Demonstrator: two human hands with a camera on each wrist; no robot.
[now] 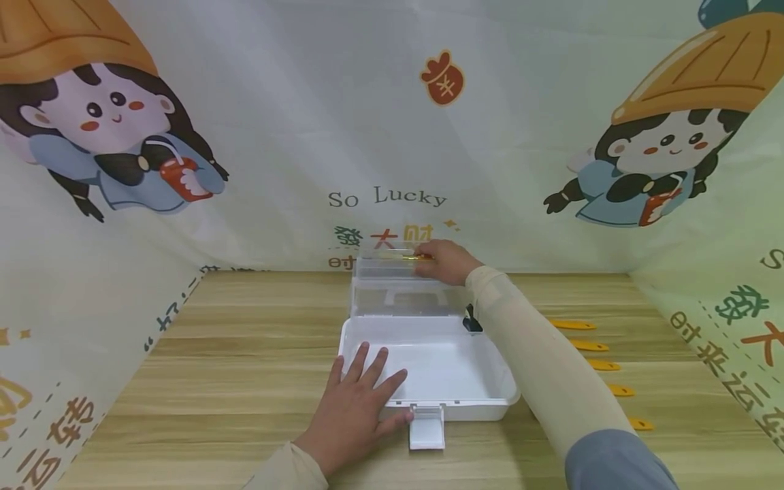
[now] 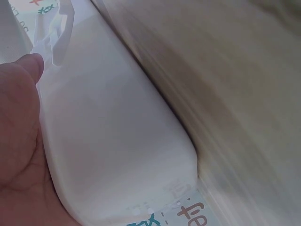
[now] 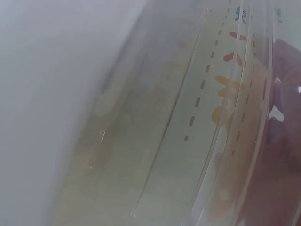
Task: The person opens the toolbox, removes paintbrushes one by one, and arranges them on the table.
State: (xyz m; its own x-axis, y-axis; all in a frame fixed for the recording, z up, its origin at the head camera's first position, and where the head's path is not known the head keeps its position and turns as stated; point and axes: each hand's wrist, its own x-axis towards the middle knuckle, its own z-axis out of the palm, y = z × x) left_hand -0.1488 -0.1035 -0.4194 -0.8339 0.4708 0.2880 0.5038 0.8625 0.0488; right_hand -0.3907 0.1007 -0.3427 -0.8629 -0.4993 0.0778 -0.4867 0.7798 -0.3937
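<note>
A white plastic box (image 1: 429, 412) stands with its clear lid (image 1: 367, 299) swung back and upright behind it. My left hand (image 1: 361, 408) rests with fingers spread over the box's front left rim, its thumb near the white latch (image 1: 427, 432). At the lid's top edge, my right hand (image 1: 450, 263) pinches a thin yellow piece (image 1: 421, 257); its kind is too small to tell. In the right wrist view, fingers (image 3: 284, 136) show beside the clear plastic. A small black object (image 1: 471, 320) appears at the box's back right corner, partly hidden by my right sleeve.
Several orange-yellow flat handles (image 1: 591, 346) lie in a column on the wooden table (image 1: 245, 381) to the right, partly covered by my right arm. A printed cloth (image 1: 294, 122) hangs behind the table and along both sides.
</note>
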